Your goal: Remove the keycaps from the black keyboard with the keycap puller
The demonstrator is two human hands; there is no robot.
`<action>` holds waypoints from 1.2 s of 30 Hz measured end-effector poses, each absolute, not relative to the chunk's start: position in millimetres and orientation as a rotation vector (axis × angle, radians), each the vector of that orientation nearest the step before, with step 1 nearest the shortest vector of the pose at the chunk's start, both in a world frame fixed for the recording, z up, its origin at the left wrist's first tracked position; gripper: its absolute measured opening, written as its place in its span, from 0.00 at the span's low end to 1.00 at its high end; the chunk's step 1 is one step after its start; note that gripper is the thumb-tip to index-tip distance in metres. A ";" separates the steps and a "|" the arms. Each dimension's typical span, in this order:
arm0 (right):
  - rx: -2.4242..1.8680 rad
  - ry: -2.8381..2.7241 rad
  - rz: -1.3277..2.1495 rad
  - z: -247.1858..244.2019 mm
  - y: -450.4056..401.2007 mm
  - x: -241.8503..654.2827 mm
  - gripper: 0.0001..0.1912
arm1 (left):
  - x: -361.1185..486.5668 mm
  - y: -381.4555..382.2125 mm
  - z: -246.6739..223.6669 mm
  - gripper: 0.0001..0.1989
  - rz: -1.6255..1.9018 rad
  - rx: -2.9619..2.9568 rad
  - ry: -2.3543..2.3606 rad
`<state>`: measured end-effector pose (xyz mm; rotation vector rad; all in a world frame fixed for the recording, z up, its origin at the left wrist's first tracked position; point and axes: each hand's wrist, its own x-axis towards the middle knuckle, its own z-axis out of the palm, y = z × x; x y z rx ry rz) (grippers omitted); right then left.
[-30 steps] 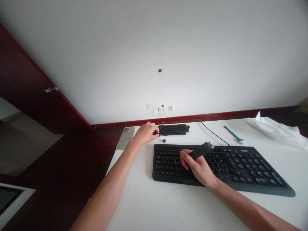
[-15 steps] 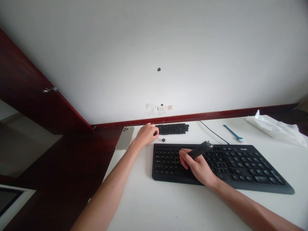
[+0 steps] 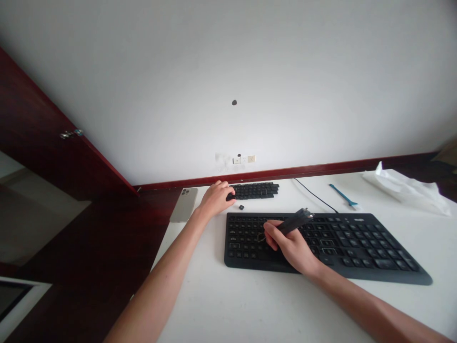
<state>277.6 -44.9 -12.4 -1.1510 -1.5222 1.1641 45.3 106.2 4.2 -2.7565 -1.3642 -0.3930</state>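
My left hand (image 3: pixel 217 198) is at the left end of a block of lined-up black keycaps (image 3: pixel 255 191), its thumb and index finger around a dark keycap (image 3: pixel 231 195) there. A single loose keycap (image 3: pixel 242 207) lies just to the right of that hand. My right hand (image 3: pixel 289 243) is closed around the black handle of a keycap puller (image 3: pixel 295 221), whose thin wire end points down-left over the keyboard. Below it, the black keyboard (image 3: pixel 378 277) lies flat, with keys showing at its left and right; the hand hides part of the middle.
A phone (image 3: pixel 183 205) lies face down at the table's left edge. Behind the keyboard are its cable (image 3: pixel 316 196), a blue brush (image 3: pixel 342 195) and a crumpled white plastic bag (image 3: pixel 407 191). The white table (image 3: pixel 243 305) stands by a wall with sockets (image 3: pixel 244 160).
My left thumb and index finger have parted slightly, showing a dark keycap between them. My right hand keeps its hold on the puller. The view has shifted a little.
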 end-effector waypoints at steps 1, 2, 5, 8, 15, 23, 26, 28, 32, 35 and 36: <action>-1.152 -1.521 1.165 -12.2 -45.1 277.6 0.29 | 45.2 106.2 3.8 0.08 -0.388 -2.759 -1.370; -1.151 -1.519 1.166 -12.0 -45.2 277.5 0.29 | 45.1 106.3 3.4 0.08 -0.385 -2.761 -1.373; -1.150 -1.521 1.167 -12.1 -45.0 277.8 0.28 | 44.2 106.9 1.9 0.11 -0.386 -2.768 -1.371; -1.154 -1.525 1.165 -12.6 -44.3 278.1 0.28 | 42.9 108.0 0.4 0.13 -0.384 -2.773 -1.360; -1.152 -1.534 1.165 -12.3 -45.3 278.9 0.29 | 41.6 110.0 -0.3 0.10 -0.370 -2.786 -1.336; -1.141 -1.550 1.161 -13.8 -45.6 278.9 0.29 | 41.1 110.7 0.0 0.09 -0.370 -2.790 -1.328; -1.144 -1.549 1.157 -14.3 -45.4 279.3 0.29 | 41.3 109.3 3.3 0.09 -0.374 -2.792 -1.329; -1.142 -1.548 1.155 -14.1 -45.4 279.4 0.28 | 42.9 107.3 7.1 0.09 -0.391 -2.801 -1.329; -1.130 -1.551 1.154 -12.3 -45.6 279.2 0.29 | 51.1 100.8 15.4 0.04 -0.428 -2.830 -1.349; -1.128 -1.551 1.158 -11.9 -45.3 278.8 0.29 | 59.1 95.7 18.6 0.06 -0.396 -2.879 -1.346; -1.130 -1.547 1.159 -12.2 -45.1 278.7 0.29 | 61.4 94.2 19.4 0.06 -0.381 -2.894 -1.336</action>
